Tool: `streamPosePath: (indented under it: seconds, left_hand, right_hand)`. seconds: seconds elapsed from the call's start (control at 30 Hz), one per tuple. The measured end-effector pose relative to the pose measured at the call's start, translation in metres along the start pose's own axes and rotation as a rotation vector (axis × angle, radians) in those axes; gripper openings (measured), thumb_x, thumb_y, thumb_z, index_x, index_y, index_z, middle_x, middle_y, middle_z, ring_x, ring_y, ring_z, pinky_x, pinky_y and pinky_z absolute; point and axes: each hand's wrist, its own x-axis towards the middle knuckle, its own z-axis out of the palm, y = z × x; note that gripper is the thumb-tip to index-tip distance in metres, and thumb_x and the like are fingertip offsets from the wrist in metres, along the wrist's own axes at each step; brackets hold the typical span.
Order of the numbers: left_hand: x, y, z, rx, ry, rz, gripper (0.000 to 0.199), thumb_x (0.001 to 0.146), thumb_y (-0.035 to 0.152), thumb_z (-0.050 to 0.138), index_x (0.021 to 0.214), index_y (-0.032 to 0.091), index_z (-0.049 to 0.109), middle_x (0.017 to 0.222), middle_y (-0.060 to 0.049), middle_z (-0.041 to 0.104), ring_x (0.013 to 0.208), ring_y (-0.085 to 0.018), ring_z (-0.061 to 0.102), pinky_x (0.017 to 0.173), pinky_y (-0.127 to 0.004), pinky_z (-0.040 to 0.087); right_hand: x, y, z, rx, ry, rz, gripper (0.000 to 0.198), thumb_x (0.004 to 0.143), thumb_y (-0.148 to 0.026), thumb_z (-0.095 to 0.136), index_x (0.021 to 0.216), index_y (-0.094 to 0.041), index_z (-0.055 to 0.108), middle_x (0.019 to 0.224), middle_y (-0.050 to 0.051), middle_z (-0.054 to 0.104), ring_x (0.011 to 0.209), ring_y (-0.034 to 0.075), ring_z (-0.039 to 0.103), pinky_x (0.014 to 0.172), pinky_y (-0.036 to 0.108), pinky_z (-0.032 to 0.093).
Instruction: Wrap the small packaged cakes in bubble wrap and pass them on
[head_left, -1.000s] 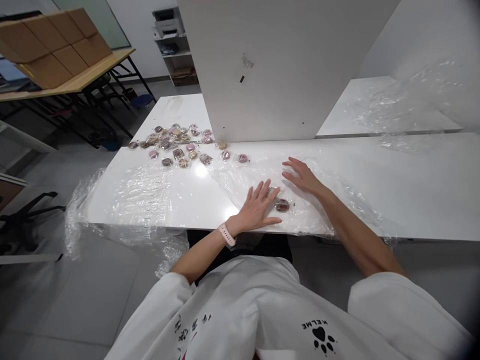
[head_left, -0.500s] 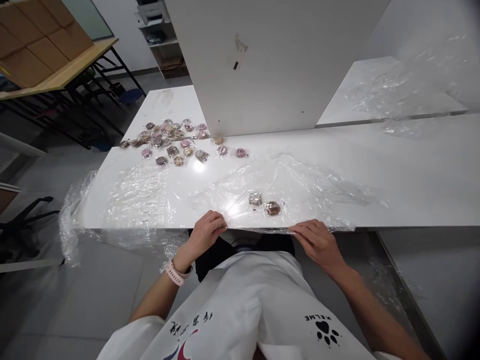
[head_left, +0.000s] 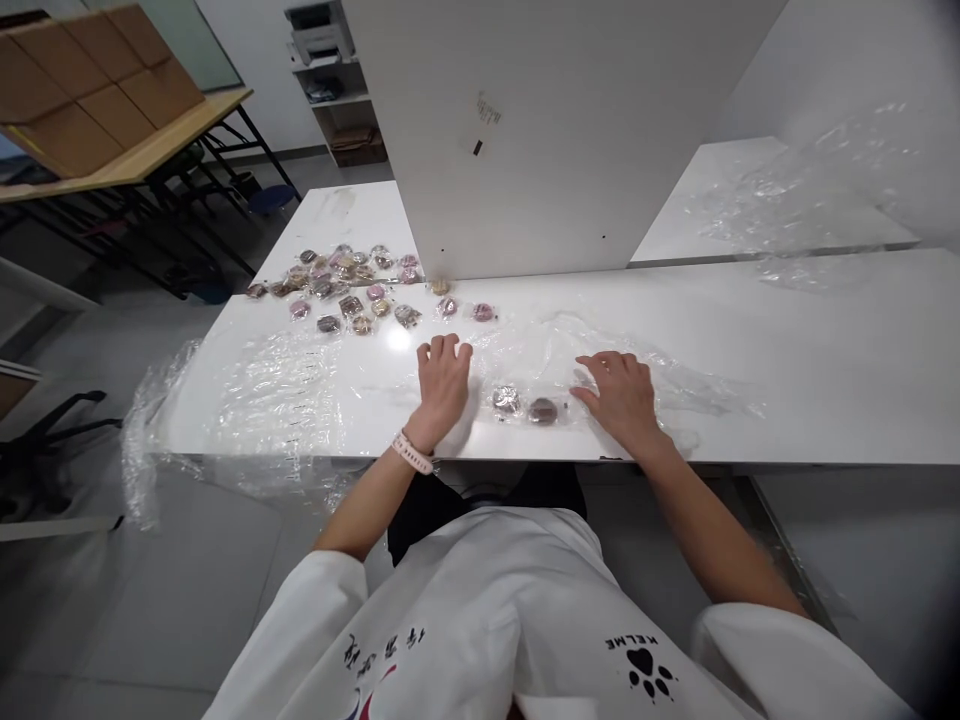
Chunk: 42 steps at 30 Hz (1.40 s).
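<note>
- At the far left, beyond the white table (head_left: 825, 380), a large brown carton (head_left: 105, 85) stands on a wooden table (head_left: 187, 125), with a blue stool (head_left: 271, 198) near it.
- Clear plastic wrap (head_left: 262, 400) covers the left front corner of the white table and hangs over its left and front edges.
- Farther back, towards the far left corner, lies a loose group of small wrapped pieces (head_left: 351, 306) in brown, pink and yellowish tones, some heaped against one another, others lying singly.
- The left hand (head_left: 444, 380), with a pale pink wristband (head_left: 412, 452) at the wrist, is over the white table near the middle of its front edge. Its fingers are bent and slightly parted; whether they grip any film, I cannot tell.
- An upright white panel (head_left: 540, 180) rises behind, at the back of the white table.
- Between the hands, near the front edge, two wrapped pieces lie side by side: a shiny brownish packet (head_left: 505, 400) and a dark round packet (head_left: 543, 411).
- Thin clear film (head_left: 525, 350) spreads behind them and towards the right.
- The right hand (head_left: 619, 395) is just right of the dark round packet, thumb and fingers wide apart.
- At the far right, crumpled clear plastic (head_left: 795, 210) lies towards the back edge.
</note>
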Motion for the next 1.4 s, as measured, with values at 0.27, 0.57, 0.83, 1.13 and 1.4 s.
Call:
streamPosePath:
  seconds: [0.27,0.57,0.83,1.13,1.4]
  left_hand:
    - [-0.040,0.005,0.017,-0.385,-0.320,0.516,0.048,0.091,0.027,0.060,0.137,0.023,0.047,0.144,-0.013,0.051,0.133,-0.027,0.047,0.106,-0.047,0.043]
    - [-0.001,-0.002,0.020,-0.326,-0.385,0.176,0.020,0.098,0.024,0.046,0.113,0.020,0.058,0.095,-0.005,0.072,0.089,-0.021,0.065,0.082,-0.035,0.046]
    - [-0.030,0.003,0.014,-0.154,-0.296,0.094,0.028,0.095,0.034,0.057,0.118,0.018,0.056,0.106,-0.010,0.070,0.096,-0.025,0.064,0.077,-0.035,0.046]
    - [-0.037,0.006,0.013,-0.303,-0.343,0.285,0.029,0.100,0.033,0.051,0.125,0.021,0.059,0.116,-0.010,0.070,0.099,-0.023,0.064,0.080,-0.034,0.048]
    - [-0.003,0.022,0.013,-0.135,-0.293,-0.003,0.020,0.096,0.034,0.058,0.105,0.017,0.064,0.088,-0.009,0.071,0.082,-0.024,0.064,0.070,-0.033,0.044]
  right_hand:
    - [-0.046,-0.019,0.010,0.256,-0.151,-0.359,0.049,0.097,-0.047,0.050,0.143,-0.031,0.049,0.139,0.008,0.057,0.123,0.029,0.052,0.100,0.047,0.043]
    - [-0.025,-0.013,0.030,0.414,-0.137,-0.090,0.044,0.099,-0.053,0.038,0.103,-0.026,0.072,0.087,0.006,0.073,0.082,0.025,0.066,0.073,0.038,0.048]
    - [-0.038,-0.016,0.021,0.237,0.032,-0.051,0.035,0.096,-0.051,0.051,0.112,-0.025,0.068,0.111,0.009,0.071,0.098,0.027,0.065,0.079,0.039,0.049]
    - [-0.041,-0.007,0.022,0.333,-0.090,-0.223,0.037,0.101,-0.043,0.040,0.122,-0.028,0.066,0.113,0.006,0.072,0.101,0.025,0.065,0.089,0.042,0.050]
    - [-0.012,-0.021,0.017,0.112,0.045,-0.050,0.027,0.096,-0.042,0.050,0.098,-0.025,0.072,0.097,0.009,0.071,0.087,0.027,0.062,0.072,0.040,0.045]
